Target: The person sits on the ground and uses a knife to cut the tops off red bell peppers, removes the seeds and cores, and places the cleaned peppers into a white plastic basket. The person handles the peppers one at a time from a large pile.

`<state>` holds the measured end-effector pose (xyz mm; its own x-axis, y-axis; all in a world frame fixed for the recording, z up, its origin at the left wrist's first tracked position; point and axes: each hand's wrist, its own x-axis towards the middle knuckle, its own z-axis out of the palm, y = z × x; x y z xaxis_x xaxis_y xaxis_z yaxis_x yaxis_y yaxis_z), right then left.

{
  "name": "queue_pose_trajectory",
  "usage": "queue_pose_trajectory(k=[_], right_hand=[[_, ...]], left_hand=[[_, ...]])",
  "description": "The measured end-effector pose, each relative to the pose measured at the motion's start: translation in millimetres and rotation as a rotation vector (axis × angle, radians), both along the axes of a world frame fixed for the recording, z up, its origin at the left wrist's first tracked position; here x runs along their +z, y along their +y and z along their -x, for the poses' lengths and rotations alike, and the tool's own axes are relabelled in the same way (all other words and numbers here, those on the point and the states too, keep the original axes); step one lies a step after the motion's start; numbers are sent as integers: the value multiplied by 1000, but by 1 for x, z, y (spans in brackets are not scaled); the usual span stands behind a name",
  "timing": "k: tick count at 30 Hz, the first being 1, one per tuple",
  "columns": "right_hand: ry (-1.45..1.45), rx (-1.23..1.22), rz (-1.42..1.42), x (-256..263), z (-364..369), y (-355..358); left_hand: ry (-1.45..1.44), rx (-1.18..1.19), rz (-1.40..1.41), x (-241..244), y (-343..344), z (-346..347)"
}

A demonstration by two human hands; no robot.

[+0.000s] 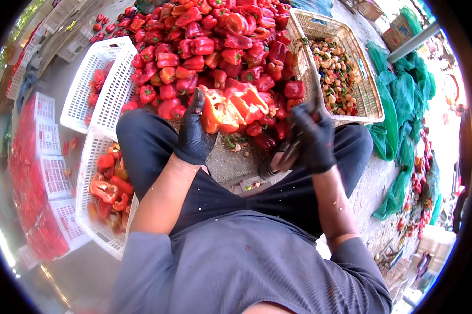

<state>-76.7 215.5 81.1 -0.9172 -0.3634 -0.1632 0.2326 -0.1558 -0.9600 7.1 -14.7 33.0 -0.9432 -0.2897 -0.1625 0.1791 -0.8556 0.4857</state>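
In the head view my left hand [196,131], in a black glove, holds a red bell pepper [230,108] that is split open, its pale inside facing up. To the right my right hand [312,135], also black-gloved, is blurred and apart from the pepper; something thin seems to lie along its fingers, too blurred to name. A large heap of whole red bell peppers [204,45] rises just beyond both hands. Right of the heap, a beige plastic crate [371,92] holds cut pepper cores [336,74]. At my left, a white plastic crate [82,196] contains opened pepper pieces [116,184].
Another white crate [116,78] with some red peppers stands at the upper left. Stacked white crates [55,176] of red peppers are at far left. Green netting [389,114] lies on the floor at right, near a grey pole [414,42] and scattered peppers [420,176].
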Motion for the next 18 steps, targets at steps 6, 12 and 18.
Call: queue_pose_trajectory(k=[6, 12, 18], right_hand=[[231, 380, -360, 7, 43, 24], [52, 479, -430, -13, -2, -5], [204, 501, -259, -49, -3, -16]], left_hand=[[117, -274, 423, 1, 14, -18], [256, 91, 213, 13, 7, -19], [188, 103, 228, 15, 21, -26]])
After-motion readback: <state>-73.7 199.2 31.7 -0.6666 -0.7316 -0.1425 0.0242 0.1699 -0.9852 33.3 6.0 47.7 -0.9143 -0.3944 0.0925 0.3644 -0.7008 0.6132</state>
